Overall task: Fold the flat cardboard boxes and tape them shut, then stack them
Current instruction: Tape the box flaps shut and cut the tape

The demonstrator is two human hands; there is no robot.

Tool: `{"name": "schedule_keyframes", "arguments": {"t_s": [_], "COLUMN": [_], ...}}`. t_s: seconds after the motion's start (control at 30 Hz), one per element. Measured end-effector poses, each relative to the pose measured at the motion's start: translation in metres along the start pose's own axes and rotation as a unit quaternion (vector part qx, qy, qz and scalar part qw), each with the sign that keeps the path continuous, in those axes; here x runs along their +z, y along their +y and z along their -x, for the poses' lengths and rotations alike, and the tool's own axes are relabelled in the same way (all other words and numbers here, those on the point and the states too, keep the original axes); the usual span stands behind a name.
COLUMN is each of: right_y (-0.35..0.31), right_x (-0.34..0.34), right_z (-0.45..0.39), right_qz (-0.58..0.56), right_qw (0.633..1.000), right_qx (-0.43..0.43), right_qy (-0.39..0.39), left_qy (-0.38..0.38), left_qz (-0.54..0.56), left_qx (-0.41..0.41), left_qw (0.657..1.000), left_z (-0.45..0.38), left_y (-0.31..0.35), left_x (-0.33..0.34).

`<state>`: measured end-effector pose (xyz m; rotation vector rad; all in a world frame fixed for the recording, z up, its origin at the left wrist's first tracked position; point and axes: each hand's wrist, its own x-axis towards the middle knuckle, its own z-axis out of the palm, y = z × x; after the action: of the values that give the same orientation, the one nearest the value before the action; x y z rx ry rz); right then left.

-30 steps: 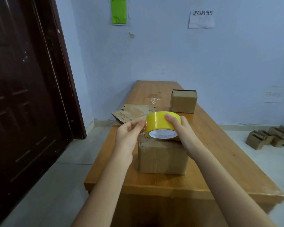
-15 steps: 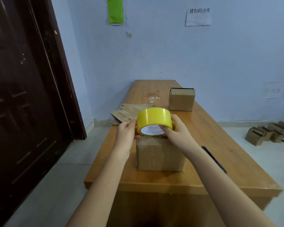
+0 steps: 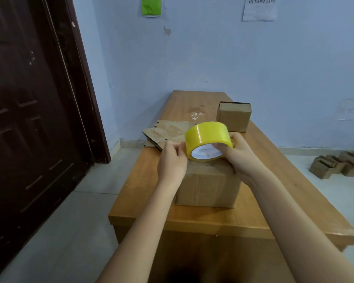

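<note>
The yellow tape roll (image 3: 208,139) sat low over the top of the folded box (image 3: 207,185) at the near end of the table (image 3: 294,201), its white core facing me. A second before, I had it lifted higher, clear of the cardboard; by this moment I had brought it down until its lower rim was touching or nearly touching the box top, and turned it a little. My right hand (image 3: 240,158) held the roll from its 4 o'clock side, fingers curled round the far rim and the thumb hooked into the core. My left hand (image 3: 173,160) was at the roll's 9 o'clock edge, thumb and fingertips pinched close at the yellow band, where I judged the loose end to be; I could not tell whether I had actually caught it.

That lowering told me the folding of this box was done and taping was about to begin: the end still had to be peeled and stuck down.

At the box's 11 o'clock lay the flat cardboard blanks (image 3: 168,132), unfolded. At 1 o'clock, well apart, stood a smaller box (image 3: 234,117), apparently assembled. Off the table at 3 o'clock, more boxes (image 3: 335,164) sat on the floor.
</note>
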<state>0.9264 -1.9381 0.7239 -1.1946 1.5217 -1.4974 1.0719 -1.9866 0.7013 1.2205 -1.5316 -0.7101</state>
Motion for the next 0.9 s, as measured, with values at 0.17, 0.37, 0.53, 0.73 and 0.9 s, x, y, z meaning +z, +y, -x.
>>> {"name": "schedule_keyframes", "arguments": {"t_s": [0.17, 0.37, 0.53, 0.73, 0.9], "right_y": [0.001, 0.005, 0.011, 0.009, 0.006], "right_x": [0.005, 0.015, 0.018, 0.021, 0.02], "right_z": [0.004, 0.005, 0.008, 0.014, 0.012], "right_qz": [0.011, 0.056, 0.053, 0.058, 0.071], "right_qw": [0.999, 0.986, 0.981, 0.977, 0.98], "right_qx": [-0.051, -0.131, -0.142, -0.178, -0.167], "right_qy": [0.013, 0.083, 0.119, 0.106, 0.077], "left_qy": [0.015, -0.071, -0.111, -0.12, -0.134], "left_qz": [-0.019, 0.268, 0.302, 0.444, 0.475], "left_qx": [0.017, -0.12, -0.149, -0.249, -0.293], "left_qw": [1.0, 0.953, 0.935, 0.852, 0.819], "left_z": [0.003, -0.006, -0.01, -0.014, -0.016], "left_y": [-0.003, -0.01, -0.017, -0.023, -0.025], "left_x": [0.005, -0.015, -0.02, -0.017, -0.021]}}
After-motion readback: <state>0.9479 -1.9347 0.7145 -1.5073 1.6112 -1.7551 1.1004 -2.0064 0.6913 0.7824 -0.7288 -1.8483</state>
